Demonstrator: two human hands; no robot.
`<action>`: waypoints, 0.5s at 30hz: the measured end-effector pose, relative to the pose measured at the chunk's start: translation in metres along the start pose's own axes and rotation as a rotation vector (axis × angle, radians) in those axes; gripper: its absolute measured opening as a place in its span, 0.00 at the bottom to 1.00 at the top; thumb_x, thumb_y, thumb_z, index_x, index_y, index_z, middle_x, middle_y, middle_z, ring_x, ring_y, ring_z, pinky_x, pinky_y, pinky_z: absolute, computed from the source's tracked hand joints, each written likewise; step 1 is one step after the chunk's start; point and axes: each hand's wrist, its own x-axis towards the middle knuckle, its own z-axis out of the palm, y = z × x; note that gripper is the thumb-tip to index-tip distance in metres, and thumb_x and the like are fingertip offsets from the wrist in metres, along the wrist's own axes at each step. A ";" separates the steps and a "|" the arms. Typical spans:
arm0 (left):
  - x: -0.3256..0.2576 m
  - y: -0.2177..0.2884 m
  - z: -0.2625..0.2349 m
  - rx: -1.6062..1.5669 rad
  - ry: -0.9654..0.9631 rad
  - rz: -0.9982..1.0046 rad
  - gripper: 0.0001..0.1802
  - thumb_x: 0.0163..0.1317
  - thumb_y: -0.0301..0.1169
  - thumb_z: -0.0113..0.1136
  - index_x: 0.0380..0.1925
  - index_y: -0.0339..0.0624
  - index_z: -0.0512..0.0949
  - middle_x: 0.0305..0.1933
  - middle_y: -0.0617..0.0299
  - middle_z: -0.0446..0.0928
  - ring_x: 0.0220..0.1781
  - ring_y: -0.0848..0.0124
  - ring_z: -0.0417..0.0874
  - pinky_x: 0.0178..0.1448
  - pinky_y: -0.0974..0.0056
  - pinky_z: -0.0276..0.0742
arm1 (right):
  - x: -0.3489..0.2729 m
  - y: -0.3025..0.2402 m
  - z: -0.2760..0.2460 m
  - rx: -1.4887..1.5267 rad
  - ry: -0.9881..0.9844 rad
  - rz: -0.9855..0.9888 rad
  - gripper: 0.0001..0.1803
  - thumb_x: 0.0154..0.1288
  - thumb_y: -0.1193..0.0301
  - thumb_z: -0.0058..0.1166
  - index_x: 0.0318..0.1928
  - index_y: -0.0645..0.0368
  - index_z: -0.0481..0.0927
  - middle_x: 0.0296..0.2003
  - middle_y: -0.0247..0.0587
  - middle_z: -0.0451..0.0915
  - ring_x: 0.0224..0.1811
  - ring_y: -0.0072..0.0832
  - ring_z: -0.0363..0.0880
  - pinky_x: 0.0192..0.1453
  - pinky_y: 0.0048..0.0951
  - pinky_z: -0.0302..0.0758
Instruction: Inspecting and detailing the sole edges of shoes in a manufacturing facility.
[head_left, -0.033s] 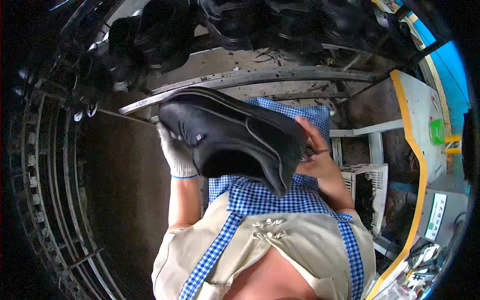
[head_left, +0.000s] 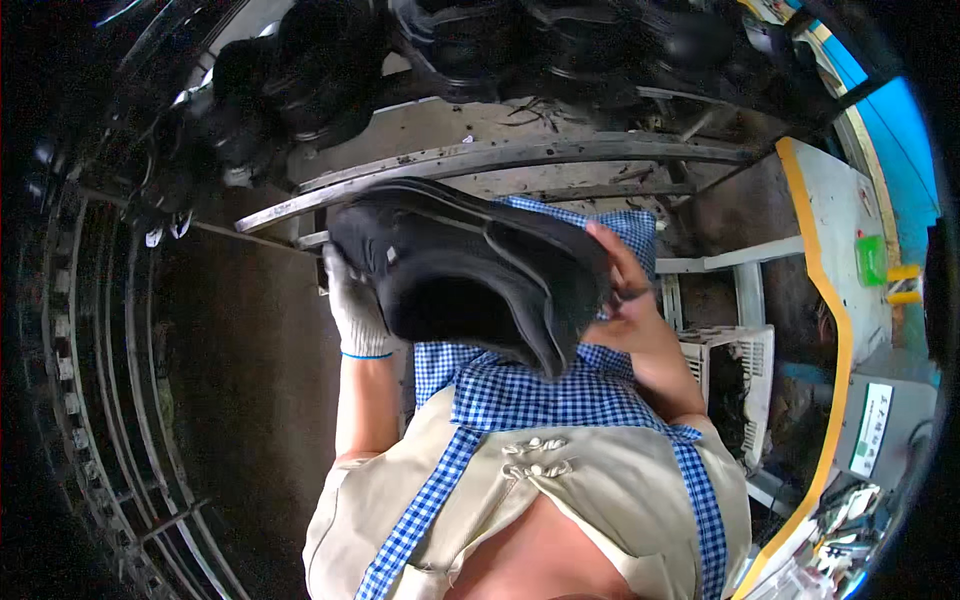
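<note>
I hold a black leather shoe point(head_left: 470, 270) in front of my chest, tilted with its opening toward me. My left hand point(head_left: 355, 310), in a white knit glove with a blue cuff, grips the shoe's left end from below. My right hand point(head_left: 630, 310) is bare and holds the right end, thumb up along the edge. A thin dark item seems to sit between its fingers, too small to tell. Under the shoe lies blue checked cloth point(head_left: 520, 395) over my lap.
Several black shoes point(head_left: 520, 50) stand on a curved metal rack point(head_left: 480, 160) just beyond my hands. To the right are a white slotted crate point(head_left: 745, 370) and a grey bench with a yellow edge point(head_left: 830, 230) bearing a green object point(head_left: 872, 258). Dark curved rails point(head_left: 110, 380) run along the left.
</note>
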 end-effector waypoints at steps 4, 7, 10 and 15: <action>-0.016 -0.028 -0.013 0.131 0.068 -0.222 0.28 0.69 0.47 0.43 0.63 0.43 0.63 0.62 0.55 0.69 0.63 0.58 0.69 0.63 0.53 0.68 | 0.039 -0.010 0.013 -0.277 -0.014 -0.233 0.57 0.38 0.72 0.75 0.67 0.60 0.51 0.61 0.43 0.65 0.55 0.29 0.71 0.56 0.27 0.71; -0.020 -0.043 -0.025 0.105 -0.015 -0.432 0.28 0.69 0.47 0.42 0.64 0.44 0.60 0.64 0.53 0.66 0.61 0.57 0.71 0.55 0.51 0.77 | 0.044 -0.013 0.022 -0.147 0.130 -0.105 0.56 0.38 0.69 0.76 0.65 0.61 0.52 0.57 0.45 0.67 0.58 0.31 0.68 0.58 0.28 0.69; -0.019 -0.048 -0.033 0.097 -0.145 -0.619 0.28 0.68 0.50 0.44 0.62 0.47 0.62 0.62 0.53 0.69 0.59 0.58 0.73 0.50 0.52 0.80 | 0.046 -0.015 0.015 -0.213 0.206 -0.082 0.54 0.39 0.67 0.76 0.64 0.63 0.52 0.54 0.48 0.68 0.57 0.32 0.69 0.59 0.31 0.69; -0.016 -0.055 -0.026 0.192 0.022 -0.467 0.28 0.67 0.50 0.47 0.61 0.48 0.64 0.58 0.55 0.72 0.53 0.62 0.78 0.43 0.59 0.79 | 0.052 -0.015 -0.004 -0.312 0.249 0.023 0.52 0.39 0.62 0.76 0.60 0.65 0.56 0.49 0.48 0.73 0.48 0.31 0.76 0.51 0.31 0.76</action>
